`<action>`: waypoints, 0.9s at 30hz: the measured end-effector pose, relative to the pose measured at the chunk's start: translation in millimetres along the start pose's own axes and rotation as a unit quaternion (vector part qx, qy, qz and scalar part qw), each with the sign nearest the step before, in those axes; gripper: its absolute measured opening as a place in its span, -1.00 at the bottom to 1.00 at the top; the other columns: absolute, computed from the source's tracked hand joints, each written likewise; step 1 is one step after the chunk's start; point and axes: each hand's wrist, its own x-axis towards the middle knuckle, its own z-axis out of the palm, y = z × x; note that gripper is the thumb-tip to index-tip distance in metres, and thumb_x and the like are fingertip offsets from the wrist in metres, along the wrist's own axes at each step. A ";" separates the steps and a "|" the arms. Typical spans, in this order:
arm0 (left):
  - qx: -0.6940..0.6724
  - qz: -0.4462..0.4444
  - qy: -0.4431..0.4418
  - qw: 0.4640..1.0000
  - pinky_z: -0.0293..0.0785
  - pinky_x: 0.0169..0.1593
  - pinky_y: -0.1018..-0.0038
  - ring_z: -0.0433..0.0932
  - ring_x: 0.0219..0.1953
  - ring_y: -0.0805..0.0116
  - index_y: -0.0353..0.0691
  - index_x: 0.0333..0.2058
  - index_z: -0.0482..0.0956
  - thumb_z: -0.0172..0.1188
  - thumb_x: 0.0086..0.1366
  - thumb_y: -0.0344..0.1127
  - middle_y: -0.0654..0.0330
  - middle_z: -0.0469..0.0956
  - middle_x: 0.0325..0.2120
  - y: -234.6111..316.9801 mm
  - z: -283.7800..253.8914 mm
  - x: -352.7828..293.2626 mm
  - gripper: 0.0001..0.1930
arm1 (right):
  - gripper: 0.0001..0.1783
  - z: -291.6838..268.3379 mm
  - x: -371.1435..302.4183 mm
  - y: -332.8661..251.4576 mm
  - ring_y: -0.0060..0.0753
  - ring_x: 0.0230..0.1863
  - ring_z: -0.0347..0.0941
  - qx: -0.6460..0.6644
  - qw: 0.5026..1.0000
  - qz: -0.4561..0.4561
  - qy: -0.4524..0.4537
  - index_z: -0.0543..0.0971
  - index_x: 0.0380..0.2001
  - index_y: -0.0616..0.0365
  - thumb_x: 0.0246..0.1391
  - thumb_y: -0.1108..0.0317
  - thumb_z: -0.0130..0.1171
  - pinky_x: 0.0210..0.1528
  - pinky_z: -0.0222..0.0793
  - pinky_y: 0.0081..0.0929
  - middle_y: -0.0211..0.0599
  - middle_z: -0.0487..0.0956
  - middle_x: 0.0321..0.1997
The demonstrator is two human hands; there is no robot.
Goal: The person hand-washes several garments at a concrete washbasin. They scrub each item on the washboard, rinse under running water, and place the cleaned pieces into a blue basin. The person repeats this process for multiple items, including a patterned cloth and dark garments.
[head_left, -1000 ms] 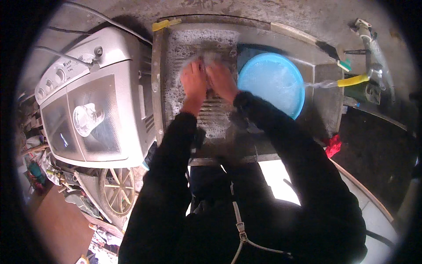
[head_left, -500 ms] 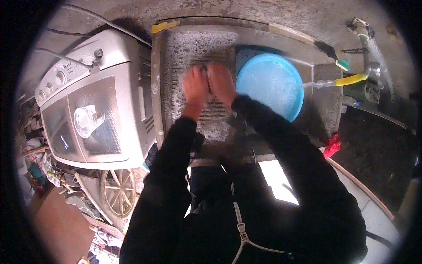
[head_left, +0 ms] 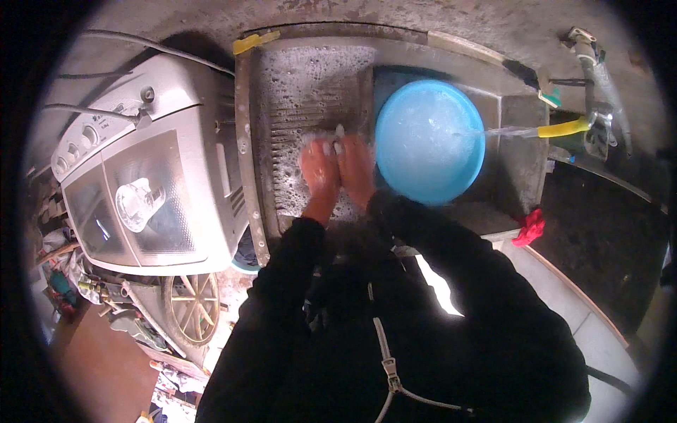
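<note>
Side by side, my left hand [head_left: 321, 169] and my right hand [head_left: 356, 168] are closed over the ridged washboard [head_left: 289, 121], which is wet and covered in suds. White foam [head_left: 340, 132] shows at the fingers, and whatever they grip is hidden beneath them. Just right of my right hand, a round blue basin [head_left: 384, 166] holds frothy water. A stream of water [head_left: 511, 132] runs into it from a tap hose with a yellow end [head_left: 563, 127].
The concrete sink [head_left: 520, 151] surrounds the basin. Left of it stands a white washing machine [head_left: 218, 151] with a clear cup [head_left: 139, 203] on its lid. A red cloth [head_left: 529, 227] hangs at the sink's front right corner. A spoked wheel [head_left: 192, 310] lies lower left.
Both hands have moved down the washboard toward me, baring the ridges above them. White foam now shows at the fingertips. The view has shifted slightly.
</note>
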 end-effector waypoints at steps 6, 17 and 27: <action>0.096 0.041 -0.011 0.994 0.37 -0.30 0.07 0.49 -0.36 -0.11 -0.16 -0.30 0.43 0.12 0.01 -0.44 -0.06 0.50 -0.42 1.0 4.3 31.4 -0.79 | -0.82 5.9 22.3 8.8 0.10 -0.19 0.33 -0.058 0.997 -0.009 -0.040 0.42 -0.36 0.18 -0.07 0.35 0.07 -0.19 0.19 -0.03 -0.06 0.43 -0.30; 0.158 -0.052 -0.105 0.981 0.43 -0.27 -0.01 0.54 -0.32 -0.14 -0.18 -0.36 0.48 -0.15 0.31 -0.06 -0.05 0.59 -0.40 9.2 1.2 48.4 -0.66 | -0.83 -9.1 41.0 -8.7 0.11 -0.15 0.41 -0.095 0.978 0.058 -0.176 0.46 -0.32 0.20 0.06 0.34 0.00 -0.11 0.29 -0.02 0.00 0.50 -0.27; 0.175 0.129 0.197 0.956 0.39 0.05 0.17 0.47 -0.03 0.00 -0.08 -0.02 0.50 -0.12 0.34 -0.23 -0.04 0.49 -0.08 50.1 -50.5 78.0 -0.69 | -0.63 -100.7 28.7 112.5 -0.34 -0.01 0.43 0.322 0.906 0.269 -0.060 0.47 0.03 0.09 0.22 0.21 -0.05 -0.04 0.35 -0.38 -0.29 0.51 -0.01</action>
